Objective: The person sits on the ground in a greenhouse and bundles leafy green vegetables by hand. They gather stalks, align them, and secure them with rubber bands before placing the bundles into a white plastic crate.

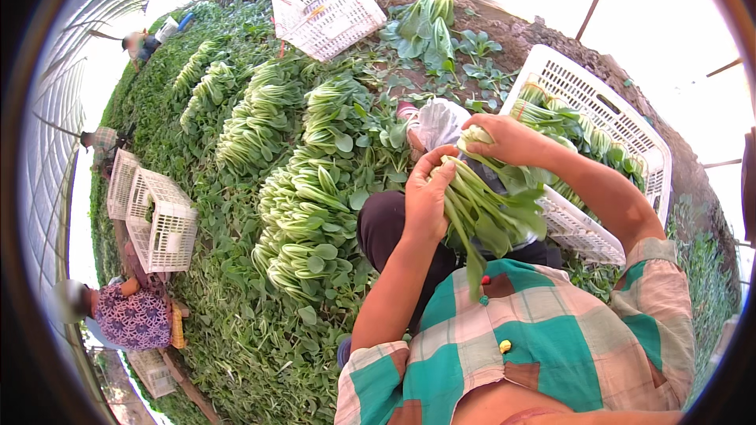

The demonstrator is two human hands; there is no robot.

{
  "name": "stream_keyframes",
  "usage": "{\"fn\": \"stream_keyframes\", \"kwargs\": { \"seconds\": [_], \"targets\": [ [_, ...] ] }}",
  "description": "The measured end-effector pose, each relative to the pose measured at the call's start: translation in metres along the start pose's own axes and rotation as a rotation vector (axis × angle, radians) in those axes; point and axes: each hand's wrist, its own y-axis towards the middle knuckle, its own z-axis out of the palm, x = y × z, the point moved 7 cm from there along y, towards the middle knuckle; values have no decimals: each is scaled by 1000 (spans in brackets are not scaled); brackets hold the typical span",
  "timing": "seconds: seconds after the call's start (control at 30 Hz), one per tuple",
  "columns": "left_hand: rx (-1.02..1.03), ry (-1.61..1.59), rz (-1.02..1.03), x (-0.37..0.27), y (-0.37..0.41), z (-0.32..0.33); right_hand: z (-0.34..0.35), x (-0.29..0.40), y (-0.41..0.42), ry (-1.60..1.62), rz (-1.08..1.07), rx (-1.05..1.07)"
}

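My left hand (pixel 430 189) grips a bunch of leafy greens (pixel 472 206) with long pale stems, its leaves hanging towards my plaid shirt. Just beside it, my right hand (pixel 502 139) is closed around the whitish bases of more greens (pixel 474 137); their leaves pass below my wrist. Both hands are over my bent knees, with the stem ends of the two handfuls close together. To my left, rows of cut greens (pixel 304 206) lie on the ground. At my right stands a white plastic crate (pixel 661 159) holding bundles of greens (pixel 546 118), some bound with a reddish band.
Another white crate (pixel 331 20) lies ahead near larger leafy plants (pixel 428 29). More rows of greens (pixel 260 112) lie farther left. Several people are along the left side, one in a purple patterned top (pixel 133 316) near stacked white crates (pixel 162 221). Greenhouse hoops (pixel 65 106) arch beyond.
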Motion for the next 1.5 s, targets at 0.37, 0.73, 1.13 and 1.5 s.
{"fn": "stream_keyframes", "kwargs": {
  "seconds": [0.37,0.73,1.13,1.5],
  "targets": [
    [-294,-6,-2,41,31,-9,25,-5,3,-41,119,224],
    [-91,-396,157,51,30,-16,27,-6,-2,-63,19,186],
    [119,-181,-68,63,24,6,11,10,2,-126,-3,277],
    [170,-40,1,74,29,3,21,7,-23,-301,-210,-88]
  ]
}}
